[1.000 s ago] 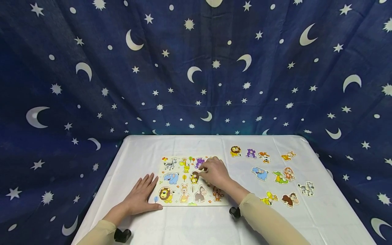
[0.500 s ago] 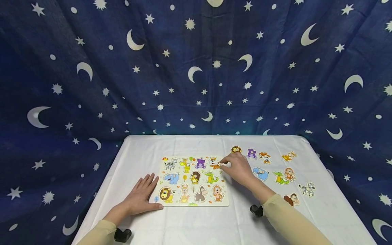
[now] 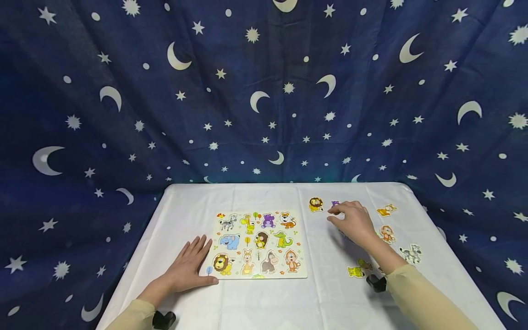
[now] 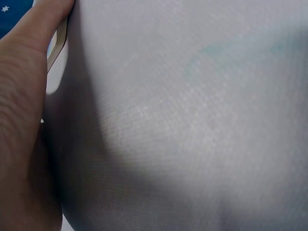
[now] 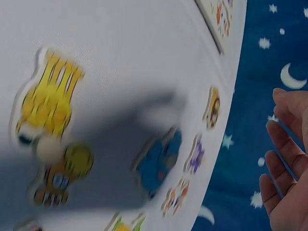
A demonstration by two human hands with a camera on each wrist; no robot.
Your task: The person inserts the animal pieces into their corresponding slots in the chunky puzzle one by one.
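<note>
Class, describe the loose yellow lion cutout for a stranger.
On the white cloth-covered table lies a cream rectangular board. Just beyond its far right corner is the flat yellow lion cutout, told from the neighbouring purple cutout by its brown mane.

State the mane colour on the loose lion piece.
Brown; the loose lion piece shows best in the head view.

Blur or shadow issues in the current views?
Head: fairly even light, white rectangular puzzle board readable; right wrist: flat yellow giraffe piece blurred, soft shadow darkening the flat blue elephant piece; left wrist: broad soft-edged shadow on the white fabric tablecloth beside the bare left hand.
</note>
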